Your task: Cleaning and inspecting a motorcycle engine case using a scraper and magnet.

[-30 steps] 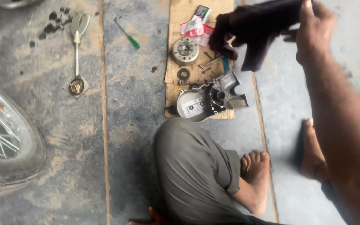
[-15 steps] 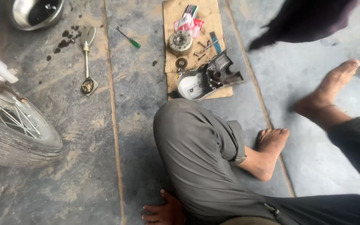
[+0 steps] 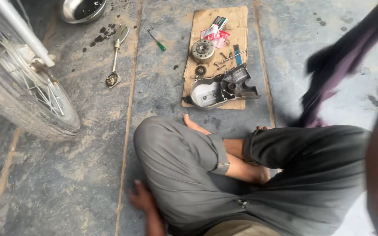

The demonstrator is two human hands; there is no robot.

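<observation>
- Right hand is out of frame; a blurred dark cloth hangs at two o'clock.
- Left hand rests flat, fingers spread, on the concrete floor at seven o'clock.
- Engine cover lies on cardboard at twelve.

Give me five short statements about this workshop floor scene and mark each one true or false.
1. The left hand rests flat on the concrete floor beside the knee. True.
2. The grey metal engine cover lies on the flat brown cardboard sheet. True.
3. The small green-handled screwdriver lies on the cardboard. False: it lies on the bare floor, left of the cardboard.
4. The spoked motorcycle wheel stands to the person's right. False: it stands to the left.
5. The dark purple cloth lies folded on the cardboard. False: it hangs blurred in the air at the right.
</observation>
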